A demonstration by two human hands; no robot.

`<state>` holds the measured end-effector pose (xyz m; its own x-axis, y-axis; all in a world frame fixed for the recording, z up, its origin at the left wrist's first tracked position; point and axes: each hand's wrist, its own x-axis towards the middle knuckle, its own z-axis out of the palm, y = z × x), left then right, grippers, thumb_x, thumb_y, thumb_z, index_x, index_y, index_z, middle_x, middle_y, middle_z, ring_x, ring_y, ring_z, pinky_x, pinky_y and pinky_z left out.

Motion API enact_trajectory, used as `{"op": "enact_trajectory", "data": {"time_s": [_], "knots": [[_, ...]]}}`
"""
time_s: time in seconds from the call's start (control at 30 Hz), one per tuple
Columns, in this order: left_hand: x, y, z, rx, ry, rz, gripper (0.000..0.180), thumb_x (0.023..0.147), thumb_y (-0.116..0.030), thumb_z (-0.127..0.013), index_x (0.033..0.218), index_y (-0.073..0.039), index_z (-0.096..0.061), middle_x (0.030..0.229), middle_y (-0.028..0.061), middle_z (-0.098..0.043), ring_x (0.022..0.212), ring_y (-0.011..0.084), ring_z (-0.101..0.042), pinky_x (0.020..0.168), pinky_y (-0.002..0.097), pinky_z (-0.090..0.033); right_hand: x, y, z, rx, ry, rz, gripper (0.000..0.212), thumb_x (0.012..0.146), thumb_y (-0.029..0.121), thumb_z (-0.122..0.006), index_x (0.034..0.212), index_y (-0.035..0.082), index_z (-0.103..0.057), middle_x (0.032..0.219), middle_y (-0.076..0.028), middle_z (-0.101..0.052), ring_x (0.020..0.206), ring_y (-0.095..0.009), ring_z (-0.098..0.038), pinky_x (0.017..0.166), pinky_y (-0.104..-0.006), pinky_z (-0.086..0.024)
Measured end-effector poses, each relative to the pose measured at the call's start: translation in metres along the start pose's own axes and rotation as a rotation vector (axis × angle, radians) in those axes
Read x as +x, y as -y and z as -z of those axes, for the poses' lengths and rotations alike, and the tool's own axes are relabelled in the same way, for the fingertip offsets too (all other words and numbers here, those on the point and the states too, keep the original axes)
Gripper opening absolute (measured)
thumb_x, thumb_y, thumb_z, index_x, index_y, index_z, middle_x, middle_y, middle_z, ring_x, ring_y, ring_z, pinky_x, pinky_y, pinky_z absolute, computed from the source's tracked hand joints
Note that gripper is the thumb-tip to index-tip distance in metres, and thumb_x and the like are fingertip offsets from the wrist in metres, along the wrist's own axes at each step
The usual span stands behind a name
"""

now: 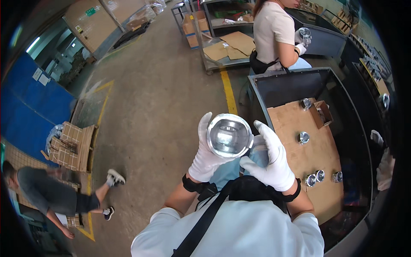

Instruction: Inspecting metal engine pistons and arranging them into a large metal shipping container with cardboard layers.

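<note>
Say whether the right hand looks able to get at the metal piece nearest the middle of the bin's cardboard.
Probably yes: the right hand looks open, and nothing covers that metal piece. The bin is open on top, though its side probably stands between.

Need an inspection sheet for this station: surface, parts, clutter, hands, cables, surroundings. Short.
Surface: brown cardboard sheet lining a dark-walled bench on the person's right.
Parts: one silvery round part held up, glassy-looking face showing; five loose similar parts on the cardboard, two of them close together.
Clutter: small open box near the far end; contents unclear.
Hands: both white-gloved; left hand grips the part, right hand open beside it, contact unclear.
Cables: nothing seen.
Surroundings: co-worker ahead right, holding a similar part; another person mid-stride at left; yellow floor line ahead.
</note>
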<state>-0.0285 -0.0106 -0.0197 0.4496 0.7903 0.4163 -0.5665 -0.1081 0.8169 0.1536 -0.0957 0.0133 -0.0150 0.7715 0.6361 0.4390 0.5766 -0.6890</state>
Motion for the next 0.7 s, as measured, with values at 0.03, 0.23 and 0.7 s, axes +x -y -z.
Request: {"op": "enact_trajectory", "data": {"time_s": [0.03, 0.23, 0.7], "knots": [[0.001, 0.002, -0.001, -0.042, 0.013, 0.013, 0.114, 0.065, 0.01, -0.083, 0.153, -0.028, -0.021, 0.14, 0.0213, -0.048, 0.126, 0.0344, -0.054, 0.098, 0.051, -0.055, -0.001, -0.002, -0.001, 0.014, -0.046, 0.023, 0.084, 0.069, 0.002, -0.083, 0.143, 0.0, -0.042, 0.139, -0.024, -0.051, 0.096, -0.029, -0.068, 0.086, -0.0358, -0.056], [0.007, -0.004, -0.012, -0.34, 0.077, 0.204, 0.11, 0.066, 0.013, -0.081, 0.153, -0.025, -0.024, 0.147, 0.0186, -0.041, 0.133, 0.0391, -0.047, 0.099, 0.0518, -0.055, 0.0, -0.002, 0.008, 0.044, -0.139, -0.006, 0.067, 0.073, -0.002, -0.075, 0.135, 0.003, -0.051, 0.137, -0.021, -0.053, 0.097, -0.027, -0.067, 0.086, -0.0351, -0.055], [0.011, 0.013, -0.007, -0.413, 0.312, 0.568, 0.072, 0.08, -0.016, -0.075, 0.142, 0.0, -0.042, 0.123, 0.0237, -0.061, 0.101, 0.0351, -0.066, 0.074, 0.0422, -0.055, 0.01, -0.059, 0.037, 1.066, 0.298, -0.469, 0.045, 0.078, -0.013, -0.058, 0.118, 0.007, -0.052, 0.112, -0.003, -0.053, 0.096, -0.013, -0.058, 0.082, -0.0306, -0.05]]}}
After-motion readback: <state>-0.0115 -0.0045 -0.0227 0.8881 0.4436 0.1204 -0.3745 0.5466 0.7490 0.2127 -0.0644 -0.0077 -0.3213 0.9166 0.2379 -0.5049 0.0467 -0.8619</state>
